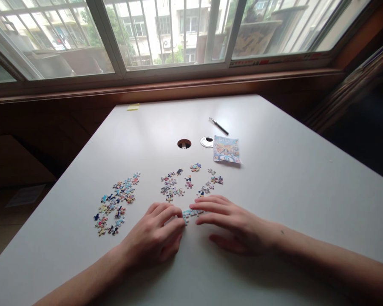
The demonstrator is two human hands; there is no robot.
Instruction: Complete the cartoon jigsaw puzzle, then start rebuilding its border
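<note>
White surface (274, 191) inspected. At 9 o'clock of the hands: a loose pile of puzzle pieces (116, 208). Left hand (156, 238) rests knuckles up, fingers curled, fingertips touching the joined strip of puzzle pieces (189, 213), which lies between both hands. Right hand (232, 223) lies flat, fingers extended onto the strip. At 12 o'clock: scattered pieces (188, 182); farther, at 1 o'clock, the puzzle picture card (226, 149) and a pen (219, 126).

Table (274, 204): smooth white top, faint sheen under window light.
Puzzle pieces (116, 208): thin card, colour-printed faces.
Picture sheet (226, 149): glossy printed paper.
Pen (219, 126): dark body, metallic tip.
Grommet cap (206, 142): shiny, silvery.
Window sill (178, 83): reddish-brown wood.
</note>
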